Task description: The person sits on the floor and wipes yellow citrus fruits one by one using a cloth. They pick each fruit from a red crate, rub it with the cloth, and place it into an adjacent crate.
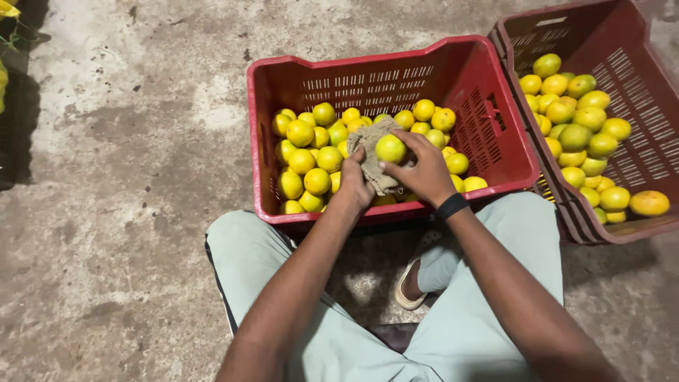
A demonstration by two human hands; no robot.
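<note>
Gripping a fruit (390, 148), right hand (424, 172) — left hand (356, 182) clutching cloth (373, 152) — over fruit-filled red crate (368, 71).

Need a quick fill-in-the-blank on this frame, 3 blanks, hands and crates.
1. The right hand holds a yellow-green fruit against a ____.
2. Both hands work over the ____ of the two red crates.
3. The right wrist wears a ____ band.

Missing words: cloth; left; black.
</note>
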